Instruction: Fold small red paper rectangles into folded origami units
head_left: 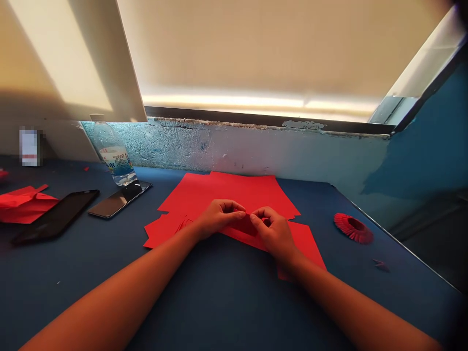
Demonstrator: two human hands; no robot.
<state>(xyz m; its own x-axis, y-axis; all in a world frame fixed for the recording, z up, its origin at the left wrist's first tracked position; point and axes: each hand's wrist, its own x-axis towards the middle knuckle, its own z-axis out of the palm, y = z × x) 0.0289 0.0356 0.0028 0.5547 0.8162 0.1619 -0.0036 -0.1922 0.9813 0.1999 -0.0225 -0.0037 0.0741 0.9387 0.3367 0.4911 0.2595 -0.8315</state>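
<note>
Pinching a small piece of red paper (244,223) between the fingertips, the left hand (222,214) and right hand (273,228) work with closed fingers just above the red paper sheets (241,187) spread on the blue table (215,302). A fringed red paper ring (353,228) lies to their right.

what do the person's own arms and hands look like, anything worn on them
Both hands, the left and the right, are bare: no gloves, rings or watch show. The forearms are bare too, with no sleeves or markings in view. The fingers look slender, with short nails as far as they show.
</note>
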